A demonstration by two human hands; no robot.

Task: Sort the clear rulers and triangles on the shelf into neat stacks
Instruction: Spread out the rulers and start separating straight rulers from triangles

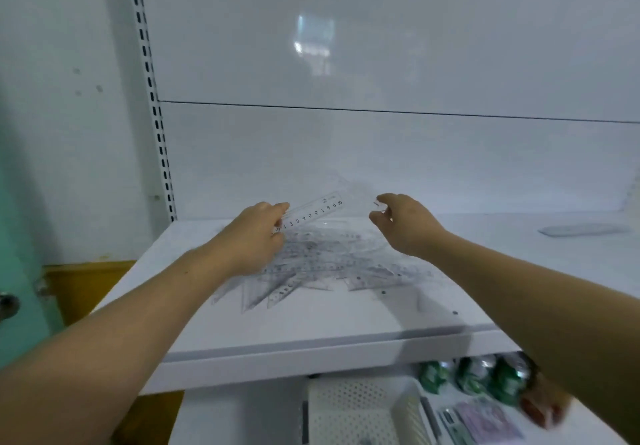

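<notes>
A loose heap of clear rulers and triangles [332,264] lies spread across the white shelf [329,327]. My left hand [252,236] hovers over the heap's left side and pinches one end of a clear ruler [311,214], lifted and tilted up to the right. My right hand [405,224] is raised at the heap's right side, fingers curled around a clear piece [360,198] that looks like a triangle; its outline is faint against the white back panel.
A slotted upright [152,98] stands at the shelf's back left. A pale flat object [581,230] lies at the far right. Below the shelf are a perforated white tray [349,410], green-wrapped items [471,375] and small packets [485,420].
</notes>
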